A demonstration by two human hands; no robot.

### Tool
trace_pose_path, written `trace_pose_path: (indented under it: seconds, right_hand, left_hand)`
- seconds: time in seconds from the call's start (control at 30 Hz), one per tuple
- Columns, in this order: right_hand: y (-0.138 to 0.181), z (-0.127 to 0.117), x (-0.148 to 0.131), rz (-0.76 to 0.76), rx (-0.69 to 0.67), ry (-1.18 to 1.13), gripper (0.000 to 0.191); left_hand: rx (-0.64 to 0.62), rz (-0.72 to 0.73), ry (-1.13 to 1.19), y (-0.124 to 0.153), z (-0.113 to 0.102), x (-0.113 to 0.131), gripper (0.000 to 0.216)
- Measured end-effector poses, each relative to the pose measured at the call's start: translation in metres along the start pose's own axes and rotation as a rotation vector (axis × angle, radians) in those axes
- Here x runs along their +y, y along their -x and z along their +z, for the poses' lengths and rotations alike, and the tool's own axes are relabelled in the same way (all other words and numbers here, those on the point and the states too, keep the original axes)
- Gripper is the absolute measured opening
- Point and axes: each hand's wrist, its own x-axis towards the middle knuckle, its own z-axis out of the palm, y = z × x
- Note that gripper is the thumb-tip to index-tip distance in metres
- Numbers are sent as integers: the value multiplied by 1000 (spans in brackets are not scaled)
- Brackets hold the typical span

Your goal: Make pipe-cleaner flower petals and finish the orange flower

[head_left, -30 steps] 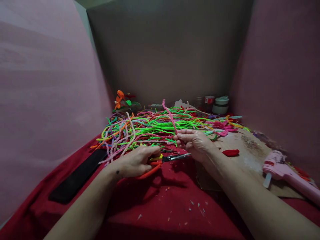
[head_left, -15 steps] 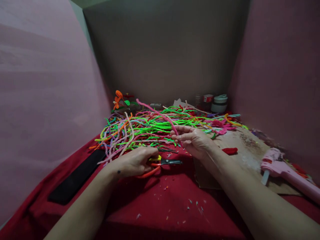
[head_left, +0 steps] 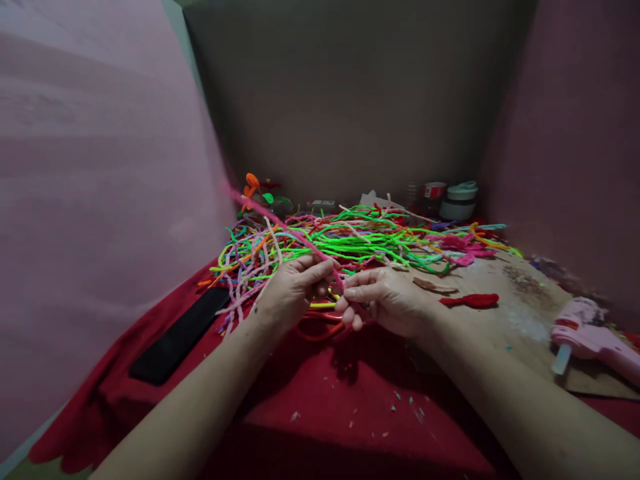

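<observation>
A long pink pipe cleaner [head_left: 280,223] slants up and to the left from between my hands. My left hand [head_left: 300,283] pinches it near its lower end. Close beside, my right hand [head_left: 375,297] also grips it between thumb and fingers; the very end is hidden there. Orange-and-yellow handled scissors [head_left: 320,327] lie on the red cloth beneath my hands, their blades covered from view. Just beyond the hands spreads a heap of pipe cleaners [head_left: 350,243] in green, pink, orange and other colours.
A pink glue gun [head_left: 580,333] rests on a cardboard sheet [head_left: 480,333] at the right, near a red fuzzy piece [head_left: 470,301]. At the left lies a black flat object [head_left: 175,340]. Orange pipe-cleaner petals [head_left: 252,181] and a lidded container [head_left: 459,200] stand at the back.
My left hand has let go of the scissors and moved up to the pink pipe cleaner. My right hand still holds it, now closer to my left. The view has shifted slightly left.
</observation>
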Motion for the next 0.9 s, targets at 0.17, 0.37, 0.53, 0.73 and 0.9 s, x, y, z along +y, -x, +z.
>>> trace_pose_path:
  seconds: [0.17, 0.37, 0.53, 0.73, 0.9]
  right_hand:
    - [0, -5, 4, 22, -81, -12, 12]
    - [1, -3, 2, 35, -78, -7, 19]
    - [0, -3, 4, 32, -58, 23, 13]
    - [-1, 2, 2, 43, 13, 62, 14]
    - [0, 5, -1, 86, 98, 149, 14]
  left_hand:
    - [88, 62, -40, 0, -2, 0, 18]
    - [132, 118, -72, 1, -4, -2, 18]
    - [197, 114, -105, 0, -7, -3, 16]
    - [127, 122, -252, 3, -6, 1, 17]
    - [106, 105, -104, 0, -6, 3, 14]
